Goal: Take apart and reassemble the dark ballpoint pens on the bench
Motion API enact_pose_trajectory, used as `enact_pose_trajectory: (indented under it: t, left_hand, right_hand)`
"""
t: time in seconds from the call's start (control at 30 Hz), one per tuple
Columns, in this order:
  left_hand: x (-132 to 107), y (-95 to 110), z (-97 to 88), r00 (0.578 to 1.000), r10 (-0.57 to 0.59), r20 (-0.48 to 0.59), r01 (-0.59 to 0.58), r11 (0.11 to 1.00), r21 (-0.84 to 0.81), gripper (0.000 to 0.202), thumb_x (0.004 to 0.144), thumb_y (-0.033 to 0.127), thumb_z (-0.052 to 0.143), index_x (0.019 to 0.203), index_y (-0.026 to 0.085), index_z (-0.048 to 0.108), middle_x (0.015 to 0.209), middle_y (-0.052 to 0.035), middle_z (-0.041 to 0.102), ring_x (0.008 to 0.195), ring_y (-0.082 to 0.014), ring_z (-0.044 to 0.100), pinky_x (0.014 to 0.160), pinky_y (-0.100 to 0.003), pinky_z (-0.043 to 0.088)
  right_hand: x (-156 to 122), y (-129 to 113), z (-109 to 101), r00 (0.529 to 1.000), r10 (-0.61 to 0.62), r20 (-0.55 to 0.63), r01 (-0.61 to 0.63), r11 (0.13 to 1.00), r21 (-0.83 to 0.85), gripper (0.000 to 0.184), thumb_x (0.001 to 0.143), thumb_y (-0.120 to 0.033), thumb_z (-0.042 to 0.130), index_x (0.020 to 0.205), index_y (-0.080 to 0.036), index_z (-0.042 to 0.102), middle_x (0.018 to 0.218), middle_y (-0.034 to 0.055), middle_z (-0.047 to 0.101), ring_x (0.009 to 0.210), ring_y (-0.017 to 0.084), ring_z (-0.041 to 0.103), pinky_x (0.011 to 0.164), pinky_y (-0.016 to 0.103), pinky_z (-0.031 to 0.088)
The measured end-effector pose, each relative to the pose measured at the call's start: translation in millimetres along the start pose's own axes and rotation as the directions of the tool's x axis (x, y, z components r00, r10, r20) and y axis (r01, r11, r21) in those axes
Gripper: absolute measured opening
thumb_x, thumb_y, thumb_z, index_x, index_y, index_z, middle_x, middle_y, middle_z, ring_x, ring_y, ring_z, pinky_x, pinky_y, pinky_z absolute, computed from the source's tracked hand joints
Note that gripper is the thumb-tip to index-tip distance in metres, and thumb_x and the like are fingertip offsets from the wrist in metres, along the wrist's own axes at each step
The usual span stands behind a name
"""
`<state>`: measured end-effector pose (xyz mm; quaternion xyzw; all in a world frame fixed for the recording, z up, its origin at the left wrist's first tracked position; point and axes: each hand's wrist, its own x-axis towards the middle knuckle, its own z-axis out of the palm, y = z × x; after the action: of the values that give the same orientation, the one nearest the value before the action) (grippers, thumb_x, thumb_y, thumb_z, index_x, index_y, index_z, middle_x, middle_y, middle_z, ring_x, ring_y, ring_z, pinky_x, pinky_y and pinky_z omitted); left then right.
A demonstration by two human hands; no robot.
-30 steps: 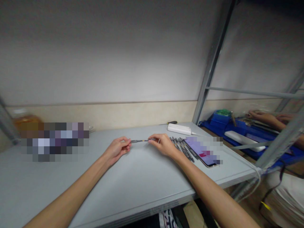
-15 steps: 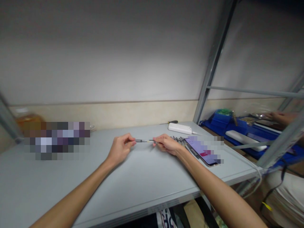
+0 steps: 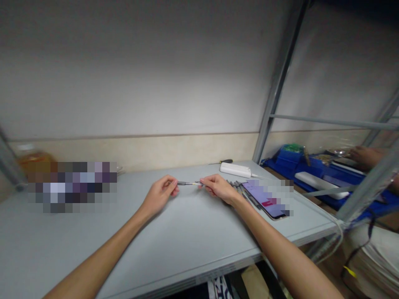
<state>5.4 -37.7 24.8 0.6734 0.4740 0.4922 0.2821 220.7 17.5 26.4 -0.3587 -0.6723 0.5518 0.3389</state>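
Observation:
A slim pen (image 3: pixel 188 183), grey at one end and silver toward the middle, is held level between my hands above the table. My left hand (image 3: pixel 161 192) pinches the grey end between thumb and fingers. At the other end, the thumb and fingers of my right hand (image 3: pixel 217 187) are closed on the pen, and their grip hides part of it. Several similar grey pens (image 3: pixel 249 196) lie just right of my right hand, partly behind it. Beside them rests a phone (image 3: pixel 264 199) with a lit screen, partly pixelated.
A white power strip (image 3: pixel 235 170) and a screwdriver (image 3: pixel 226 161) lie at the back of the grey table (image 3: pixel 181 236). At left, a bottle (image 3: pixel 35 160) stands behind a pixelated patch. A metal post (image 3: pixel 272 104) rises at right; beyond it, another person's hand (image 3: pixel 363 155) is over a blue surface.
Both hands keep hold of the pen in nearly the same place. My left fingers have shifted slightly around the grey end. The view has moved a little.

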Motion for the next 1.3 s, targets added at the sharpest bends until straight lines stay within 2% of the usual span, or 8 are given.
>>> enact_pose_trajectory:
  t: [0.17,0.3,0.47,0.7,0.8,1.07,1.17,1.3]
  left_hand:
    - [0,-9,-0.8,0.998,-0.063,-0.013,0.063,0.998,-0.032,0.020,0.073,0.034,0.057,0.076,0.014,0.057,0.058,-0.0001,0.058,0.054,-0.0124,0.054,0.054,-0.024,0.042]
    - [-6,-4,-2.1,0.981,0.186,-0.062,-0.164,0.951,0.264,0.011,0.077,0.023,0.053,0.076,0.015,0.060,0.072,-0.0044,0.065,0.067,-0.0152,0.059,0.064,-0.027,0.045]
    - [-11,4,-1.3,0.791,0.603,0.101,-0.576,0.679,0.454,0.017,0.082,0.010,0.044,0.085,0.015,0.060,0.078,-0.0065,0.065,0.073,-0.0151,0.058,0.068,-0.028,0.047]
    - [-11,5,-4.8,0.613,0.752,0.242,-0.738,0.435,0.516,0.029,0.078,-0.001,0.038,0.094,0.014,0.057,0.085,-0.0086,0.064,0.081,-0.0166,0.057,0.071,-0.029,0.049]
    - [-11,5,-1.4,0.652,0.723,0.230,-0.714,0.482,0.508,0.024,0.080,0.003,0.041,0.093,0.015,0.058,0.085,-0.0087,0.064,0.080,-0.0165,0.057,0.073,-0.030,0.048]
    - [-8,4,8.6,0.975,0.221,-0.001,-0.212,0.937,0.280,0.018,0.083,0.031,0.047,0.083,0.016,0.057,0.073,-0.0034,0.062,0.068,-0.0144,0.058,0.066,-0.027,0.046]
    - [-6,-1,7.1,0.998,0.057,-0.021,-0.055,0.993,0.101,0.019,0.080,0.034,0.049,0.078,0.016,0.054,0.063,-0.0003,0.060,0.061,-0.0129,0.058,0.060,-0.024,0.045]
    - [-7,-1,6.4,0.993,0.065,-0.100,-0.047,0.984,0.173,0.016,0.077,0.030,0.051,0.068,0.017,0.053,0.065,-0.0011,0.062,0.062,-0.0136,0.058,0.060,-0.024,0.044]
  right_hand:
    - [-1,0,4,0.998,-0.051,-0.042,0.046,0.993,-0.109,0.039,0.073,-0.050,0.056,0.060,-0.013,0.056,0.040,-0.0081,0.032,0.036,0.004,0.023,0.036,0.020,0.014]
    - [-2,0,2,0.994,0.085,0.063,-0.089,0.994,0.062,0.036,0.074,-0.046,0.055,0.068,-0.011,0.059,0.038,-0.0107,0.025,0.034,0.003,0.016,0.034,0.020,0.011]
    - [-2,1,-7,0.955,0.190,0.226,-0.244,0.940,0.238,0.031,0.074,-0.040,0.058,0.067,-0.010,0.055,0.040,-0.0123,0.020,0.036,0.002,0.011,0.034,0.017,0.007]
    - [-2,2,-9,0.934,0.215,0.285,-0.300,0.906,0.299,0.030,0.075,-0.037,0.059,0.064,-0.010,0.054,0.039,-0.0125,0.020,0.035,0.001,0.011,0.032,0.016,0.007]
    - [-1,0,-8,0.968,0.183,0.171,-0.233,0.910,0.343,0.033,0.075,-0.040,0.058,0.063,-0.010,0.054,0.039,-0.0124,0.020,0.035,0.002,0.012,0.033,0.016,0.009]
    - [2,-1,-2,0.995,0.023,-0.097,-0.002,0.977,0.213,0.037,0.070,-0.049,0.061,0.064,-0.012,0.057,0.039,-0.0099,0.030,0.034,0.003,0.022,0.034,0.018,0.017]
    - [1,0,2,0.994,-0.030,-0.106,0.044,0.990,0.136,0.038,0.069,-0.050,0.061,0.062,-0.013,0.056,0.040,-0.0095,0.032,0.034,0.003,0.025,0.034,0.019,0.021]
    - [0,2,3,0.999,0.013,-0.049,-0.007,0.993,0.114,0.040,0.069,-0.052,0.059,0.065,-0.012,0.057,0.039,-0.0109,0.027,0.033,0.003,0.021,0.034,0.019,0.016]
